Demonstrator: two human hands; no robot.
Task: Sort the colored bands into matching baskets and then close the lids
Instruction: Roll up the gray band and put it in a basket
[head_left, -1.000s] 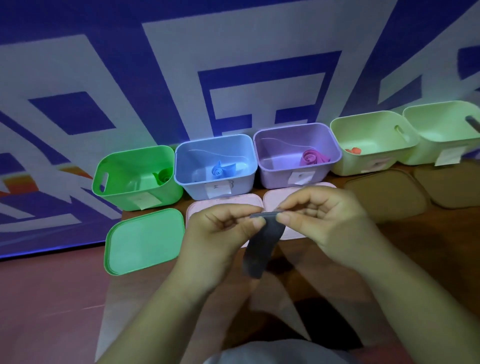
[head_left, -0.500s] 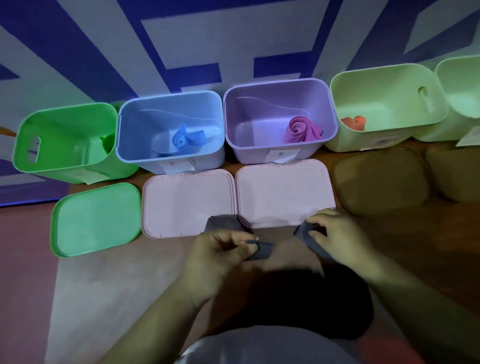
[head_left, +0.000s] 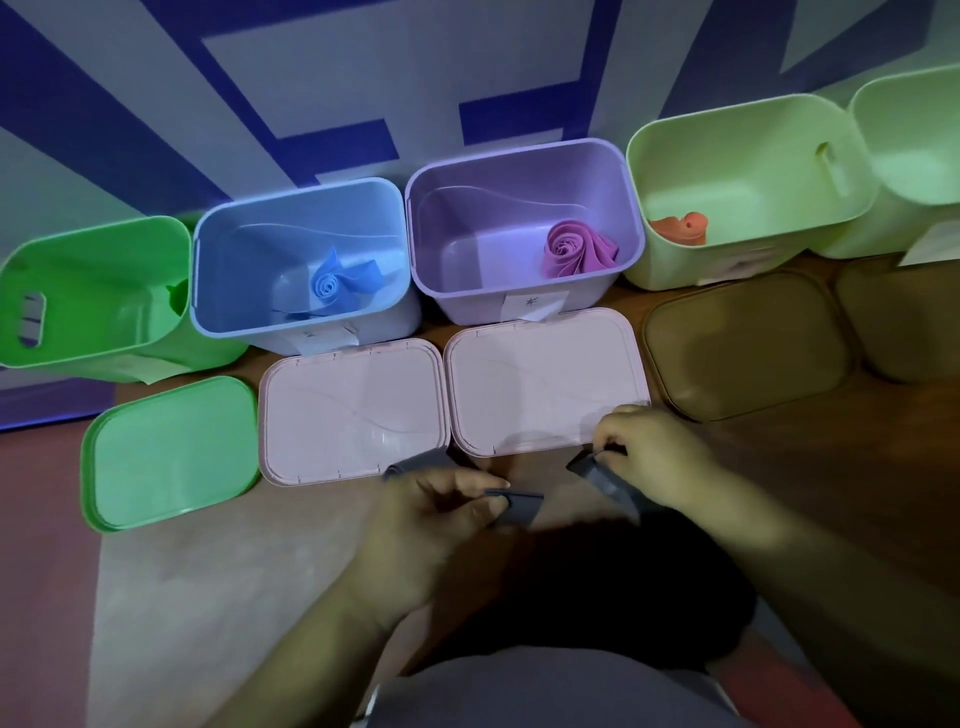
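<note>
A dark grey band (head_left: 519, 506) is stretched low over the floor between my hands. My left hand (head_left: 431, 525) pinches one end and my right hand (head_left: 649, 457) pinches the other. Against the wall stand open baskets: green (head_left: 31, 275), blue (head_left: 218, 270) with a rolled blue band (head_left: 337, 283), purple (head_left: 431, 249) with a rolled pink band (head_left: 576, 249), pale green (head_left: 737, 135) with an orange band (head_left: 680, 228), and another pale green basket (head_left: 914, 135) at the right edge.
Lids lie flat in front of the baskets: a green lid (head_left: 166, 452), two pink lids (head_left: 348, 410) (head_left: 545, 379) and two brown lids (head_left: 743, 343) (head_left: 904, 322). A blue and white patterned wall stands behind the row. My grey clothing fills the bottom edge.
My hands dropped from chest height to near the floor and moved apart, pulling the grey band out lengthwise. The view tilted down and closer to the baskets.
</note>
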